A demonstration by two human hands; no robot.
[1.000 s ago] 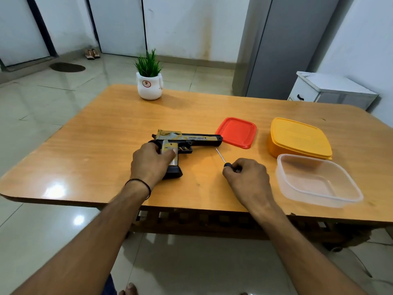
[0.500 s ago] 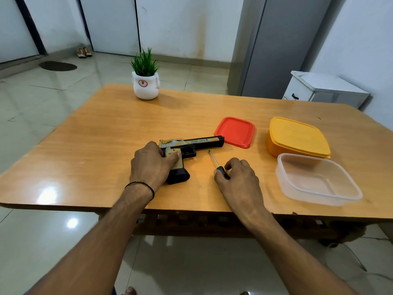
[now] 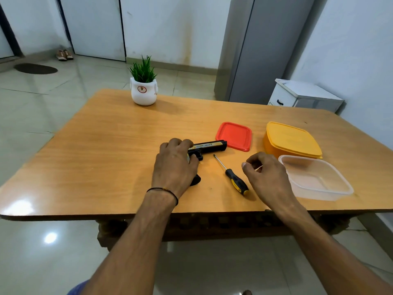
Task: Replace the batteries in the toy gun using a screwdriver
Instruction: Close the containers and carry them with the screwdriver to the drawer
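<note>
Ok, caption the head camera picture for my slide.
Left hand holds toy gun on table; screwdriver lies beside right hand.

Wooden table: potted plant at 11 o'clock, red lid at 2 o'clock, lidded yellow container beside it, 1 clear plastic tub at 3 o'clock. 2 shoes by the far door.
</note>
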